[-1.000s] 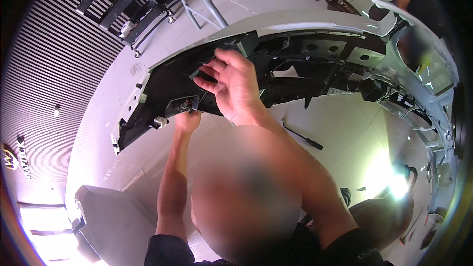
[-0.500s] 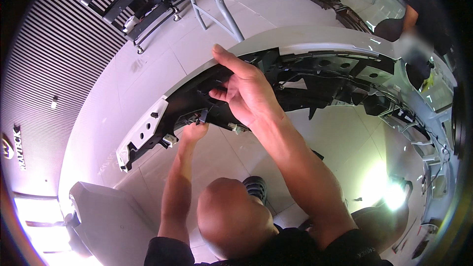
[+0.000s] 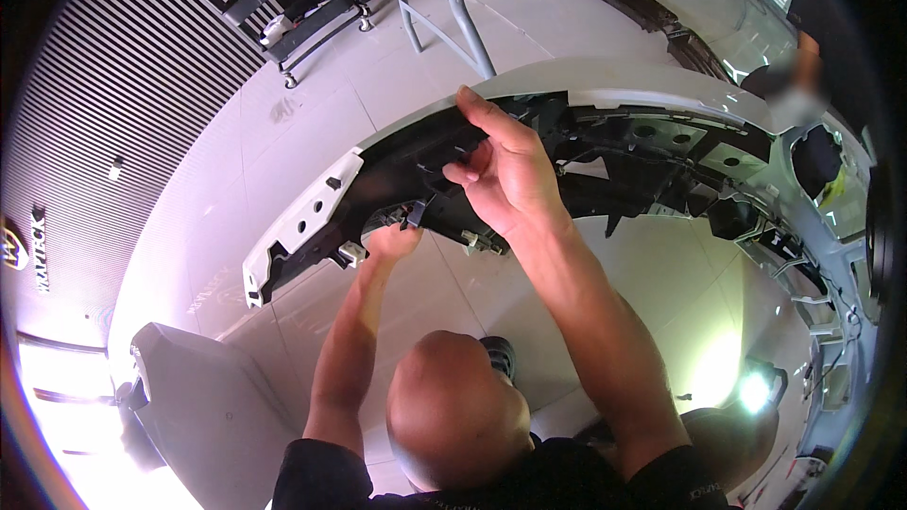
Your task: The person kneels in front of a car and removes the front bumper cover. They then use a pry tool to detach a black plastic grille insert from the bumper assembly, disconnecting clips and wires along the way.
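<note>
A long curved car bumper [image 3: 652, 85] arches across the view, grey outside, its black inner side facing me. My left hand [image 3: 395, 238] is closed at the lower edge of its left part, by a small dark bracket [image 3: 413, 214]; its fingertips are hidden behind the black plastic. My right hand [image 3: 510, 170] lies over the inner side, palm partly showing. Its thumb is stretched up to the bumper's upper rim, apart from the other fingers, which bend toward the black inner panel [image 3: 406, 162]. A pale end strip [image 3: 302, 227] with several holes lies left of both hands.
My bare knee [image 3: 453, 406] is below the bumper. A bright work lamp [image 3: 756, 390] shines at lower right. Another person's arm [image 3: 809, 57] shows at upper right. Beyond the bumper are a grey metal stand [image 3: 458, 5], a wheeled cart [image 3: 293, 19] and a long black trim piece [image 3: 642, 14].
The whole view has shifted, so bumper and arms appear farther right. My right thumb is closer to the rim and its fingers are more bent. My left hand keeps its place on the lower edge.
</note>
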Tool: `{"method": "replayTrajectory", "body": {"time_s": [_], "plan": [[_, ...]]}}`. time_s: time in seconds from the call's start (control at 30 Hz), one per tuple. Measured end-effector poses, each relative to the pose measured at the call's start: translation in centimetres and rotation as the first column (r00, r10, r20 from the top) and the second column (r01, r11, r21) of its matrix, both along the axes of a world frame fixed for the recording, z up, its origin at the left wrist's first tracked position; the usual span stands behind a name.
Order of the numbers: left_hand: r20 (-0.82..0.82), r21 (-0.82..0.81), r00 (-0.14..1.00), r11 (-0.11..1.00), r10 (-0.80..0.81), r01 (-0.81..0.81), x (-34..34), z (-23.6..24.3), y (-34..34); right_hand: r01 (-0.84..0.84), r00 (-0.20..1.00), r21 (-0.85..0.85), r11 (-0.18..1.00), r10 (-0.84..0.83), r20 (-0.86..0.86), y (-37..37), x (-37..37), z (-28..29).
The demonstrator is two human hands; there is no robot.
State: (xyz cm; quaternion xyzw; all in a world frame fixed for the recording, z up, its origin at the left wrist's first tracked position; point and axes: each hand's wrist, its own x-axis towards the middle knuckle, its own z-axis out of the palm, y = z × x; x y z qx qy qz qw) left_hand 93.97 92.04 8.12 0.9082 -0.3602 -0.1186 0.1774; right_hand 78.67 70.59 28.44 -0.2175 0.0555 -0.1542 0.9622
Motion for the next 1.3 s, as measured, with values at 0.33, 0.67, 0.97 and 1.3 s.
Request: {"method": "replayTrajectory", "body": {"time_s": [0.33, 0.67, 0.97, 1.3], "plan": [[0.618, -0.297, 0.781, 0.891, -0.096, 0.344, 1.0, -0.4, -0.6, 0.093, 0.994, -0.095, 0.991, -0.098, -0.055, -0.1, 0.7, -0.8], [0.010, -0.429, 0.998, 0.902, -0.055, 0.054, -1.9, 5.6, -2.1, 0.064, 0.998, -0.082, 0.995, -0.065, -0.004, -0.6, 1.5, -1.9], [-0.019, -0.770, 0.987, 0.627, 0.161, -0.117, -7.1, 6.1, -3.5, 0.149, 0.985, -0.087, 0.985, -0.155, -0.069, 0.0, 1.5, -1.3], [-0.400, -0.340, 0.857, 0.816, 0.324, -0.467, -8.4, 10.7, -4.1, 0.158, 0.983, -0.098, 0.983, -0.166, -0.076, -0.1, 1.6, -0.9]]}}
